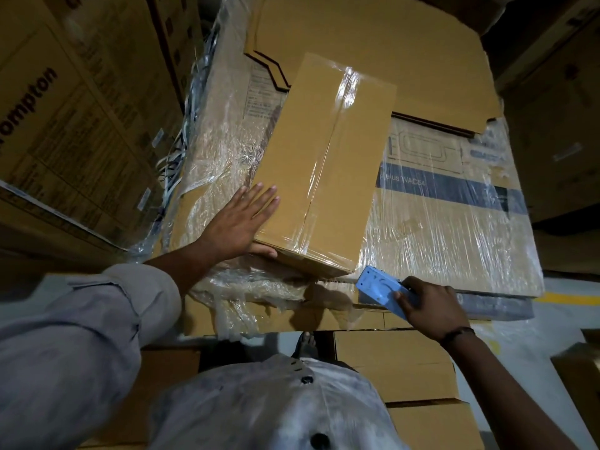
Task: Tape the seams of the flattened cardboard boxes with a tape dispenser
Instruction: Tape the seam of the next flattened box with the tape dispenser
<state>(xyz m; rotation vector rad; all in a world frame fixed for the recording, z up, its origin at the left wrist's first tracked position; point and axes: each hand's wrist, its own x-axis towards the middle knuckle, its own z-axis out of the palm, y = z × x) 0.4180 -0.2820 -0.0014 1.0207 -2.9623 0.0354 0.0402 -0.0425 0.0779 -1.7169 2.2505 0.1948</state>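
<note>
Cardboard box (311, 164), seam already taped, lies on wrapped cartons (454, 222); left hand (237, 222), fingers straight, presses its near-left edge, likely steadying it; right hand (431, 306) grips the tape dispenser (380, 289) just beyond its near-right corner.

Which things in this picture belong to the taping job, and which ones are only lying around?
Belong to the job:
cardboard box
clear tape along its seam
blue tape dispenser, gripped by the right hand
left hand, flat against the box

Only lying around:
shrink-wrapped carton underneath
large printed carton at left
plain cartons near the feet
</note>
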